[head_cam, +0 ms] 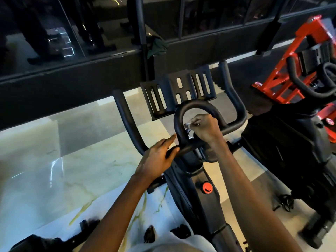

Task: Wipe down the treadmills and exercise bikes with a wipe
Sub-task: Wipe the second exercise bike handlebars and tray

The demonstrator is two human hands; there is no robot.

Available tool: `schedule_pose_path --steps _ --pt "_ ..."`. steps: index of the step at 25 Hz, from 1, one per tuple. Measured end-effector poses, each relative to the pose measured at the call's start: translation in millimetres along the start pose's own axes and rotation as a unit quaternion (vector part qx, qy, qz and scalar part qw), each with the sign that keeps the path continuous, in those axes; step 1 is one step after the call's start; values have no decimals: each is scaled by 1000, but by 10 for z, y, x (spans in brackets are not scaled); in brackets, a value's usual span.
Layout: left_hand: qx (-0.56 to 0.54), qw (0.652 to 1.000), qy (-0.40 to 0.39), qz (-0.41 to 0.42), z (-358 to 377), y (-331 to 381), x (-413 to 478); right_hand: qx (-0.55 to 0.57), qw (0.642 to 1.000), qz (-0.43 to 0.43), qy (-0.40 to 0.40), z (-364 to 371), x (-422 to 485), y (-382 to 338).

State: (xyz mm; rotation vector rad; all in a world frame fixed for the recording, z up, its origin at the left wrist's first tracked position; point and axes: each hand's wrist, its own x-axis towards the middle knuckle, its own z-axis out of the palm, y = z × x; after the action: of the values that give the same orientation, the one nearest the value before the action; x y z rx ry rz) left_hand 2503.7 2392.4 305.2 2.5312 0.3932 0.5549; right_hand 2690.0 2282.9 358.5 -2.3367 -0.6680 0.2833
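1. Two exercise bikes are in view. The nearer exercise bike (205, 211) fills the middle and runs down to 6 o'clock. A second bike (283, 146), also black, stands just beside it at 3 o'clock.
2. The nearer bike has one set of black handlebars (127, 120), with two outer horns and one central loop (198, 106). A slotted holder (174, 91) sits just beyond the loop, toward 12 o'clock.
3. One red knob (207, 187) sits on the bike's frame, at 6 o'clock from the loop.
4. Two bare hands are in view, one on each side of the loop's near end.
5. The left hand (158, 157) has its grip round the crossbar of the handlebars. Its thumb curls over the bar and its forefinger lies straight against the loop.
6. The right hand (205, 128) is inside the loop, its grip clenched on one white wipe (188, 126). Only a crumpled corner of the wipe shows at the thumb side, against the loop's inner left edge.
7. One red frame (291, 66) of another machine stands at 2 o'clock, behind the second bike.
8. One dark green cloth (157, 47) hangs at 12 o'clock.
9. The floor (72, 170) is glossy pale marble-look tile with yellow-green veins, widest from 7 to 9 o'clock. A dark mat (258, 102) lies under the machines at 2 o'clock.
10. A black-framed glass wall (91, 24) spans 10 to 1 o'clock and shows dim reflections.
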Motion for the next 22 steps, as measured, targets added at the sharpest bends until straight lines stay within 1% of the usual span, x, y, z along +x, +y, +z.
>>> schedule_pose_path --steps 1,3,5,7,8,9,12,15,17,20,22 --pt "6 999 45 18 -86 -82 48 38 999 -2 30 32 -26 -46" --pt "58 990 124 44 -324 -351 219 99 991 -9 92 60 -81 -203" --pt "129 978 160 21 -632 -638 432 116 986 -43 112 76 -73 -401" --pt "173 971 160 -35 -896 -860 619 106 986 -84 94 182 -17 -604" --pt "178 972 146 -52 -967 -937 695 97 987 -99 78 274 20 -692" --pt "181 973 134 -52 -997 -982 750 93 988 -110 59 386 49 -771" --pt "187 975 120 -18 -981 -1038 909 100 989 -108 27 747 139 -934" --pt "134 987 91 9 -1022 -967 1148 183 982 -37 41 896 310 -1019" --pt "102 990 94 24 -1071 -929 1301 234 970 -13 63 908 463 -1105" --pt "131 982 125 59 -1107 -1018 1427 231 967 -42 95 954 631 -1185" --pt "163 973 142 85 -1050 -1110 1464 221 970 -62 76 942 594 -1161"
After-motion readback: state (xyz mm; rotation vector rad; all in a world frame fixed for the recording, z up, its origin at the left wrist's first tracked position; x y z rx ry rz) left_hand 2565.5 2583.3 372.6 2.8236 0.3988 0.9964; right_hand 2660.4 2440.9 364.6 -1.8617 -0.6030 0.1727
